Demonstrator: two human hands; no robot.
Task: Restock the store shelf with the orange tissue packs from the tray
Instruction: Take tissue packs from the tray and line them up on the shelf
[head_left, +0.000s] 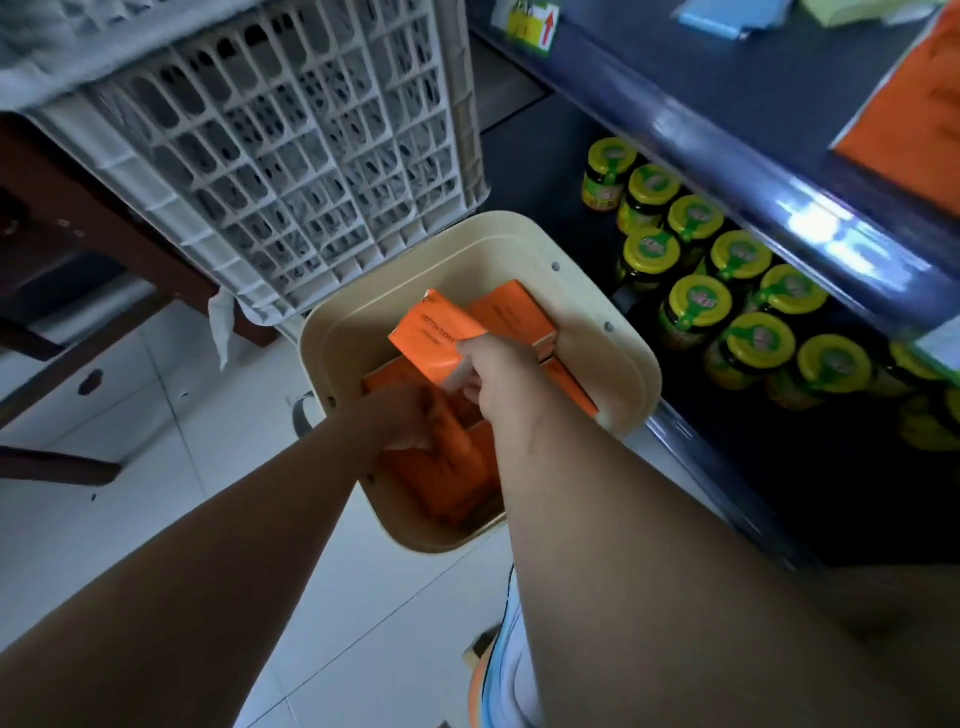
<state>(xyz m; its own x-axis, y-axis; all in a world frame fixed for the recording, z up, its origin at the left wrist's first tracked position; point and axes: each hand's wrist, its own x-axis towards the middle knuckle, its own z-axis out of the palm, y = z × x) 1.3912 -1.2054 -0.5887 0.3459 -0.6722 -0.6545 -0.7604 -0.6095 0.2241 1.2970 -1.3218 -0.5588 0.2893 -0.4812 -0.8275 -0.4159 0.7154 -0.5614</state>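
A cream tray (631, 358) stands on the floor and holds several orange tissue packs (452, 478). My right hand (498, 379) pinches one orange pack (434, 338) by its near edge, tilted up above the others. My left hand (410, 421) reaches into the tray and lies on the packs at its near side; motion blur hides whether it grips one. More orange packs (914, 130) lie on the dark blue shelf (727, 150) at the upper right.
A white lattice crate (291, 171) stands just behind the tray. Jars with yellow lids (727, 296) fill the lower shelf on the right. Dark wooden furniture (78, 270) is at the left. White floor tiles (130, 415) surround the tray. A shoe (498, 675) shows below.
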